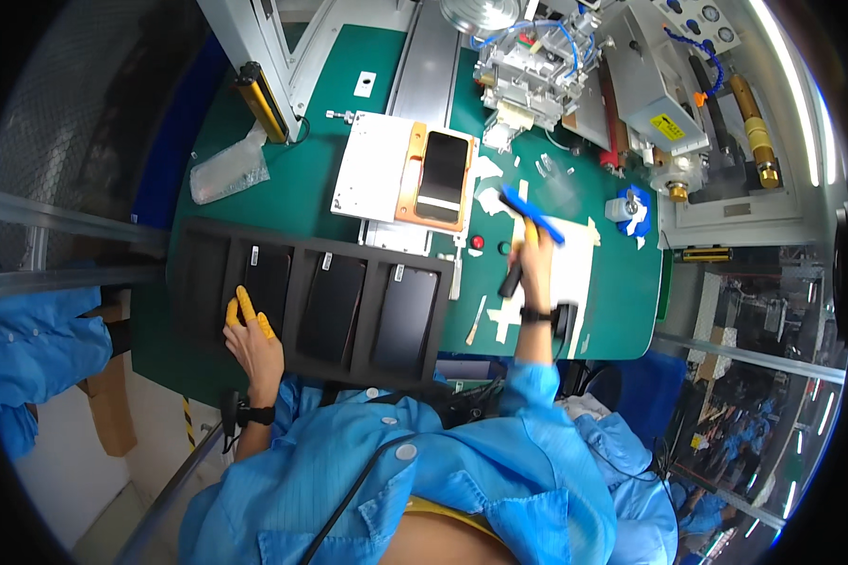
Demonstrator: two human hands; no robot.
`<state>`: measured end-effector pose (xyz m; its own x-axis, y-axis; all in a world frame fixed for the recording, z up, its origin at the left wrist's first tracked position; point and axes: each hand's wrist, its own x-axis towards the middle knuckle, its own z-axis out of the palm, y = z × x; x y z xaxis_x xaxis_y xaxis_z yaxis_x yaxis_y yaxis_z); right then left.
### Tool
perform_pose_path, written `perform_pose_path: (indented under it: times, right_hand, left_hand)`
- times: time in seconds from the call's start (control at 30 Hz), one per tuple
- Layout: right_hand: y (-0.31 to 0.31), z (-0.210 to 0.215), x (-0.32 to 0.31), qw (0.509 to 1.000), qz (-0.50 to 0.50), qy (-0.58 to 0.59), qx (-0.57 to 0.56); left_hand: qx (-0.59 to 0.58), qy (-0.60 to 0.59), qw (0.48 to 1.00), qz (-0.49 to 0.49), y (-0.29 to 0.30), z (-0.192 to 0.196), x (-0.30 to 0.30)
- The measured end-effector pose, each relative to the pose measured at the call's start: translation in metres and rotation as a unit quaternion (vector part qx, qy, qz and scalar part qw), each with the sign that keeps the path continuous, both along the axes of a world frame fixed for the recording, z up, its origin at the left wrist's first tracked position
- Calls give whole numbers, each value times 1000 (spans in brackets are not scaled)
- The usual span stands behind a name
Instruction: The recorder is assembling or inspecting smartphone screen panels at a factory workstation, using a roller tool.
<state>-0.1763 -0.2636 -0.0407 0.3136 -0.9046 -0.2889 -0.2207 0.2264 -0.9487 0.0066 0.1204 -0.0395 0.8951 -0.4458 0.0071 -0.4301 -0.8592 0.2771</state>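
Note:
My left hand (256,347), with yellow finger cots, rests at the black foam tray (297,363). Its fingers are apart, and their tips lie by the left edge of a dark phone-like panel (269,280); I cannot tell whether they press on it. Two more such panels, the middle one (330,309) and the right one (407,320), lie in compartments of the tray, each with a small white label. In my right hand (534,268) is a blue roller (533,215) with a black handle (511,280), held over a cream sheet. Another dark panel (445,169) sits in an orange fixture frame (410,179).
The frame stands on a white plate (363,174) over a metal rail (424,80). A clear plastic bag (229,169) lies at left. Metal machinery (532,75) stands at the back. Near the cream sheet (575,282) are a red button (478,242) and a small bottle (618,209).

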Motion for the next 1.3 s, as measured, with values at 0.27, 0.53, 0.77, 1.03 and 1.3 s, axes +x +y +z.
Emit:
perform_pose_path:
  times: [0.27, 0.53, 0.77, 1.03, 1.3]
  right_hand:
    - [-36, 20, 145, 970, 181, 146, -74]
    - [0, 10, 97, 941, 184, 231, -166]
    - [-13, 27, 134, 964, 215, 153, -35]
    - [44, 14, -18, 979, 65, 191, -2]
    - [13, -64, -53, 941, -75, 329, 19]
  left_hand:
    - [10, -58, 998, 4, -5, -12, 4]
    - [-14, -82, 996, 25, -7, -6, 2]
    - [-11, -65, 998, 24, -6, -12, -1]
    - [-17, -95, 995, 5, -16, -6, 5]
    - [3, -135, 991, 19, -11, -5, 4]
